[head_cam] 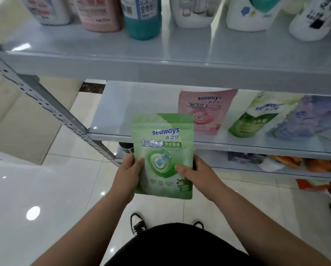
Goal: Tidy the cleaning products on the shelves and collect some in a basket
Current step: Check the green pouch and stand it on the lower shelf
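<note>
**Head view.** A green pouch (pixel 162 156) of laundry beads is held upright in front of the middle shelf (pixel 111 116). Both hands grasp its lower half. The left hand (pixel 129 173) pinches the left edge with the thumb on the printed face, and the right hand (pixel 197 173) does the same on the right edge. The pouch's long axis runs vertically, with the top seal pointing up toward the shelf. A bare stretch of shelf lies beyond and to the left, nearer the left hand. A pink pouch (pixel 207 110) stands just behind to the right, and a lilac pouch (pixel 299 118) leans further along. The pouches are glossy, flexible film, flat and rectangular. The shelf is smooth, grey and reflective. No basket is in view.
</note>
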A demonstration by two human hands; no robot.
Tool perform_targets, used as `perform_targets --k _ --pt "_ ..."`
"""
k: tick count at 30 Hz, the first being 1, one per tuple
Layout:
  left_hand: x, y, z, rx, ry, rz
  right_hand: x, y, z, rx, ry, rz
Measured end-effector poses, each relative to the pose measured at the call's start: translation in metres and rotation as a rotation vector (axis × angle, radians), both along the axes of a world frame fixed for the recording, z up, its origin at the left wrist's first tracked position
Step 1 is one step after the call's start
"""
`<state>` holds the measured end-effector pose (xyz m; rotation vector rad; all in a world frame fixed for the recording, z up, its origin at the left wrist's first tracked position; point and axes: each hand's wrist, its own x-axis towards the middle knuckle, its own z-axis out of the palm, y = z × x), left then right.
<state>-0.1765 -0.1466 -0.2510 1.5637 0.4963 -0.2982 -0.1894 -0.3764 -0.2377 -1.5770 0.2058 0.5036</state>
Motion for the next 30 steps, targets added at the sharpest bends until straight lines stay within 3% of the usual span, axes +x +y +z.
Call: perform_targets --k 6,8,10,12,13,15,17,20,23,27,30 --pt "-0.026 -0.041 0.010 0.076 0.146 -0.128 -0.014 -0.036 -0.007 0.119 0.010 -0.176" --pt "-0.035 -0.054 0.009 0.180 0.156 -0.063 -0.019 -0.038 -0.004 0.172 0.075 -0.161" --pt "-0.042 -0.067 0.011 0.176 0.184 0.063 -0.023 -0.042 0.003 0.357 0.214 -0.118" --pt "-0.049 -0.074 0.007 -0.138 0.296 0.211 -0.028 -0.043 0.008 0.514 0.300 -0.060" --pt "-0.054 -0.076 0.006 -0.339 0.364 0.209 -0.031 -0.042 0.007 0.476 0.289 -0.013" --pt "-0.061 -0.084 0.007 -0.716 0.442 0.058 -0.040 -0.037 0.004 0.324 0.239 0.089" --pt "-0.064 -0.093 0.010 -0.866 0.444 -0.181 -0.047 -0.028 0.002 0.375 0.268 0.130" --pt "-0.060 -0.090 0.015 -0.751 0.430 -0.419 -0.050 -0.023 -0.001 0.417 0.188 0.031" --pt "-0.046 -0.058 0.010 -0.619 0.355 -0.358 -0.047 -0.019 -0.001 0.456 0.085 -0.119" --pt "-0.023 0.002 0.015 -0.723 0.336 -0.318 -0.045 -0.016 0.001 0.252 -0.011 -0.289" --pt "-0.016 0.024 0.021 -0.527 0.198 -0.514 -0.047 -0.005 0.003 0.130 -0.075 -0.327"
